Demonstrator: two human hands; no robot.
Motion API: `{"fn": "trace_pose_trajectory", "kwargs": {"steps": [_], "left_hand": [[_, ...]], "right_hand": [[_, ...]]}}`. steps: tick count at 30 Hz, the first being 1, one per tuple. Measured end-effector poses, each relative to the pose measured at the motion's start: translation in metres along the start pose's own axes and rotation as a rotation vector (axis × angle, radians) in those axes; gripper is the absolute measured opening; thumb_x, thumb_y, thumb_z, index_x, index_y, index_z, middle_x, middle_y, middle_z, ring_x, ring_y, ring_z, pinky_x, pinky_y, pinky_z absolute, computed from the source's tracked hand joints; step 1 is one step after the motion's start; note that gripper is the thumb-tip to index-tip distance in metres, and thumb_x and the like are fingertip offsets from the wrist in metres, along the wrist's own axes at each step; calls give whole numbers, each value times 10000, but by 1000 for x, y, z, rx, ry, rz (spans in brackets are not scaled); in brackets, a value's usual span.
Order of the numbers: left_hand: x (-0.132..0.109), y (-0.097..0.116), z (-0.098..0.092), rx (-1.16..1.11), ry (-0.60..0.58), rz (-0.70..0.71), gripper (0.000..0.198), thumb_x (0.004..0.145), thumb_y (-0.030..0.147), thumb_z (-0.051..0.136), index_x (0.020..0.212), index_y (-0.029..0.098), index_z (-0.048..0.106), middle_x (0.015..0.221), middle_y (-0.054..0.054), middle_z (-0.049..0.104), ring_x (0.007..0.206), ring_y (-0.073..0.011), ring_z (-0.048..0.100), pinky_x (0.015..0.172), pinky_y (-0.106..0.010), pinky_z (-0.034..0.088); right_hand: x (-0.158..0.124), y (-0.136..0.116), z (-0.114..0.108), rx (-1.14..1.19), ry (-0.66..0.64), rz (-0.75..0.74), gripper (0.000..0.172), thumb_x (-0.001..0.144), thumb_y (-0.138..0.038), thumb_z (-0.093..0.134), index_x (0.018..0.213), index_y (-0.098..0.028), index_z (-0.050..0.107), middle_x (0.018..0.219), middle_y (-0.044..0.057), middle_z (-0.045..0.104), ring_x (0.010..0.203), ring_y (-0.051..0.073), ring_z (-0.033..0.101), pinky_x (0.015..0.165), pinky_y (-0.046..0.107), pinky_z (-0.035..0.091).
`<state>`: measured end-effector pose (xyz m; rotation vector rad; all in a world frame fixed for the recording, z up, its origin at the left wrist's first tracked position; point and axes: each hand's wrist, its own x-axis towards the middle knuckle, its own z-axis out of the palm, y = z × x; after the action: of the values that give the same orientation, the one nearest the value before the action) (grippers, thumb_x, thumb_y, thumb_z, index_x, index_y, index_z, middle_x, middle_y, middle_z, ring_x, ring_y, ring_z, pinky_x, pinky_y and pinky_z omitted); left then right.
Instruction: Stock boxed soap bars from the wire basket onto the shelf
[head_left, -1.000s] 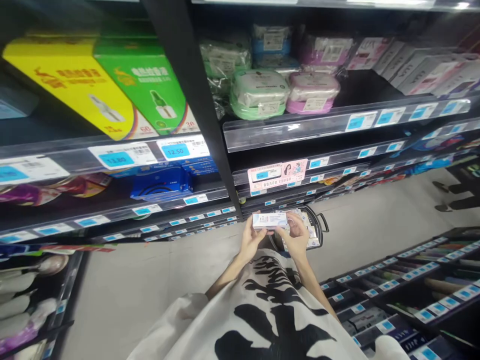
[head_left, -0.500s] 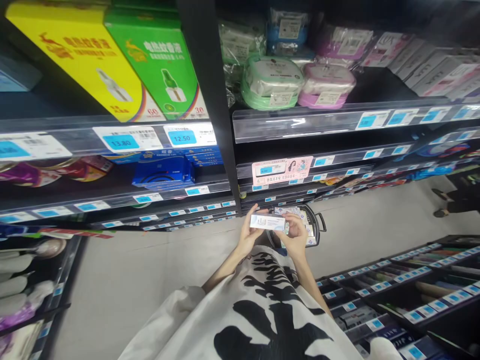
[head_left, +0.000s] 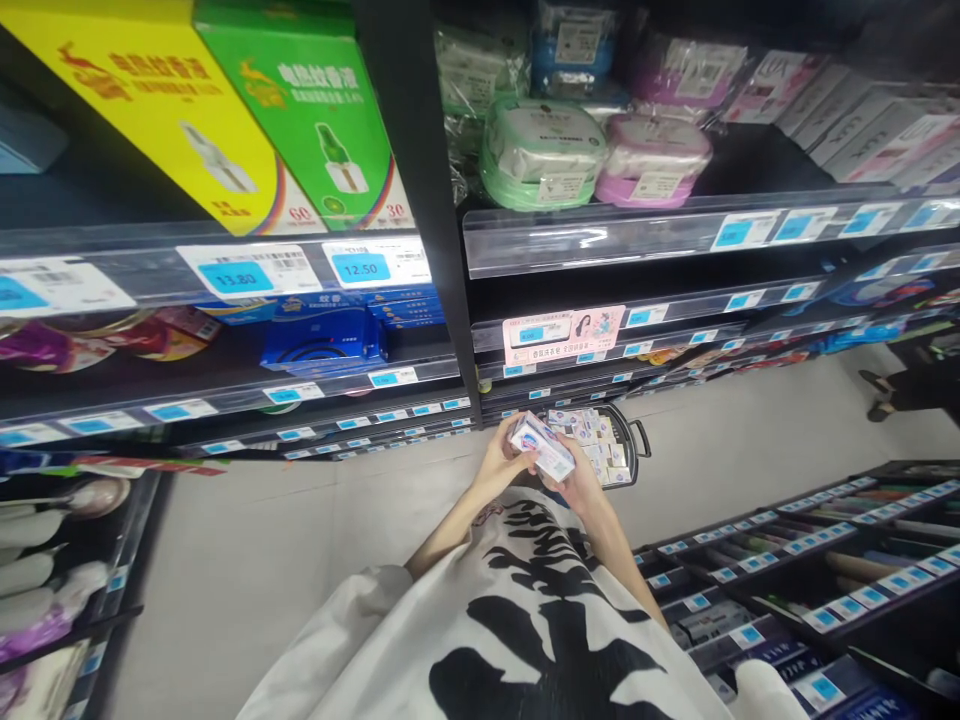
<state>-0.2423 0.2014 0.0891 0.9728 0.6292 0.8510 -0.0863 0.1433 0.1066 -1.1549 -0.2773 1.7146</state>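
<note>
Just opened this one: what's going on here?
A person in a store aisle is holding a small white box at an angle above the floor, with the left hand and right hand at its opposite ends. Just beyond the hands is a black basket with more small boxes in it. Shelves ahead hold a yellow carton and a green carton side by side.

two hands [head_left: 498, 464], one held white box [head_left: 546, 450], one basket [head_left: 632, 462], one front yellow carton [head_left: 154, 105], one front green carton [head_left: 307, 110]
</note>
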Motion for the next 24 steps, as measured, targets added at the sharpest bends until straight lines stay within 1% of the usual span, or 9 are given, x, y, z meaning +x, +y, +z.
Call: {"fn": "trace_pose_trajectory", "kwargs": {"steps": [2, 4, 6, 10, 13, 16, 20, 22, 24], "left_hand": [[1, -1, -1, -42, 2, -77, 861, 767, 604, 901, 1400, 195, 485, 867, -4, 699, 596, -139, 644, 588, -289, 598], [0, 0, -1, -47, 20, -117, 812, 787, 609, 884, 1344, 188, 469, 760, 28, 668, 596, -147, 647, 597, -285, 599], [-1, 2, 1, -48, 37, -129, 798, 790, 614, 879, 1322, 190, 462, 732, 37, 658, 601, -149, 643, 593, -281, 597], [0, 7, 5, -58, 46, -134, 814, 792, 615, 875, 1348, 192, 460, 716, 45, 639, 613, -150, 634, 581, -277, 595], [1, 7, 4, -65, 41, -143, 845, 778, 632, 876, 1369, 184, 471, 768, 23, 659, 653, -163, 647, 581, -290, 605], [-1, 3, -1, -69, 67, -176, 854, 777, 717, 825, 1364, 176, 521, 827, -8, 685, 679, -178, 660, 553, -288, 597], [0, -17, -14, -66, 169, -248, 859, 724, 784, 816, 1288, 172, 607, 808, -18, 715, 648, -197, 673, 516, -285, 575], [7, -29, -20, -63, 236, -286, 869, 650, 802, 856, 1219, 190, 618, 711, 14, 692, 548, -174, 636, 464, -260, 530], [16, -40, -24, -43, 296, -324, 927, 522, 858, 877, 1138, 217, 617, 638, 36, 673, 470, -170, 605, 407, -251, 492]], "right_hand": [[3, 2, -4, 116, -140, 97, 471, 918, -618, 610, 896, -154, 680, 528, -27, 586, 346, 49, 227, 344, 197, 180], [5, 4, -8, 209, -218, 117, 444, 928, -590, 624, 836, -158, 660, 450, -76, 467, 356, 37, 138, 339, 175, 154], [6, 6, -11, 257, -245, 114, 434, 958, -564, 609, 805, -160, 644, 435, -91, 420, 372, 35, 104, 343, 157, 153], [7, 7, -12, 275, -224, 127, 446, 986, -559, 576, 804, -159, 648, 425, -92, 409, 372, 37, 98, 353, 156, 157], [9, 8, -12, 246, -162, 130, 461, 942, -598, 612, 860, -147, 665, 484, -66, 508, 369, 29, 128, 360, 175, 151], [12, 14, -13, 187, -9, 113, 513, 812, -650, 723, 911, -150, 664, 635, -5, 643, 391, 22, 209, 375, 192, 149], [19, 29, -15, 103, 262, 66, 548, 650, -671, 798, 863, -185, 661, 630, 5, 620, 464, 92, 425, 383, 203, 192], [27, 35, -16, 88, 317, 24, 558, 621, -672, 802, 855, -181, 676, 642, 5, 612, 494, 107, 480, 379, 199, 198], [35, 39, -18, 71, 329, 11, 575, 593, -698, 792, 814, -178, 683, 646, 16, 620, 500, 110, 498, 370, 195, 177]]}}
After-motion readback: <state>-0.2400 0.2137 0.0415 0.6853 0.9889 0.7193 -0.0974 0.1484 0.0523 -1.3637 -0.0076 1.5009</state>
